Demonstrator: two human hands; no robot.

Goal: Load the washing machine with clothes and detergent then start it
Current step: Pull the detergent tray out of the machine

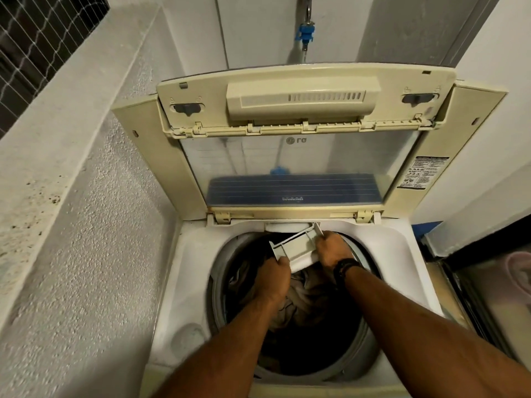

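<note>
A cream top-loading washing machine (184,271) stands with its folding lid (296,156) raised against the wall. Dark and beige clothes (304,300) lie inside the drum. A white detergent drawer (296,248) is out of its slot (287,226) at the back rim and hangs tilted over the drum. My left hand (273,278) grips its near left corner. My right hand (333,249), a dark band on the wrist, grips its right end.
A rough concrete ledge (71,133) runs along the left under a netted window. A blue tap fitting (306,33) and hose hang above the lid. A dark metal-framed unit (488,288) stands close on the right.
</note>
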